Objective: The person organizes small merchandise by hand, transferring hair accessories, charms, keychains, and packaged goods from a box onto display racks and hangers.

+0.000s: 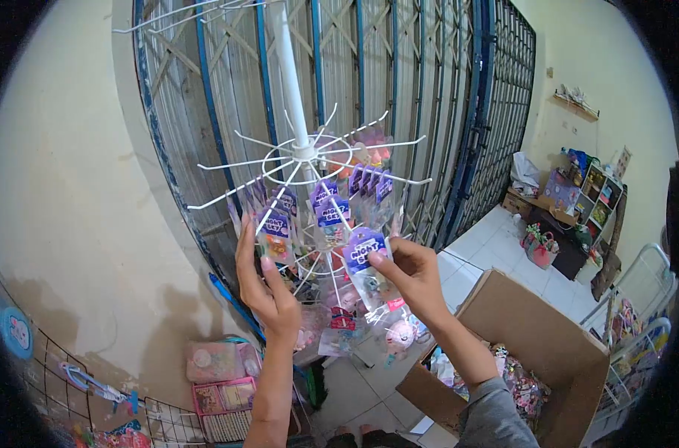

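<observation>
A white wire display rack (pixel 304 152) stands before me, its hooks spreading out from a central pole. Between the thumb and fingers of my right hand (pixel 410 272) is a clear packet with a purple "Night Sky" header card (pixel 366 257), held at the tip of a front hook. My left hand (pixel 268 299) is raised with fingers stretched and apart, right beside a similar hanging packet (pixel 276 233) on the left. Another purple-topped packet (pixel 332 215) hangs between the two hands, and several more (pixel 371 183) hang on the right-hand hooks.
Below right, an open cardboard box (pixel 504 317) holds many small packaged items. A folding metal gate (pixel 354 67) runs behind the rack. Pink trays (pixel 224 396) and a wire grid (pixel 52 373) are at lower left. Shelves (pixel 599 198) stand against the right wall.
</observation>
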### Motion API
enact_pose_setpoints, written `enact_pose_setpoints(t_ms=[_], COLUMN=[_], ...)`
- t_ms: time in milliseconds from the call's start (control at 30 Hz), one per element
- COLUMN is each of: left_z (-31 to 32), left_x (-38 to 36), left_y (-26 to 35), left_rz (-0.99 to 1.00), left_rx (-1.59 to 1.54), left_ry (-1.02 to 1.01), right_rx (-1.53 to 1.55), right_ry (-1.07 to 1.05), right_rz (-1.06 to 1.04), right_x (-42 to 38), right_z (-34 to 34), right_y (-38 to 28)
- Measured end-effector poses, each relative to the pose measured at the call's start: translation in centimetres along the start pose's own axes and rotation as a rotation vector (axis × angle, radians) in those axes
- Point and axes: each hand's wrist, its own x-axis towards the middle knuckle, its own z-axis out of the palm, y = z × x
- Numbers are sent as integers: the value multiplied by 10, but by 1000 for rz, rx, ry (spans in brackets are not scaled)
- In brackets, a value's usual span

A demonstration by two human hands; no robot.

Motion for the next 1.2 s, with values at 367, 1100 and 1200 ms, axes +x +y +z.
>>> enact_pose_setpoints(t_ms=[367, 1100, 1200], left_z=[12, 145, 209], left_x=[-9, -109, -162], left_y=[10, 118, 147], left_rz=[-10, 234, 118], left_rx=[-79, 37, -538], left_ry=[3, -270, -1008], right_rx=[-28, -965, -1173], right_ry=[82, 70, -39], right_rz=[-50, 483, 546], right_x=[22, -230, -261], right_z=[3, -304, -315], right_y=[31, 166, 202])
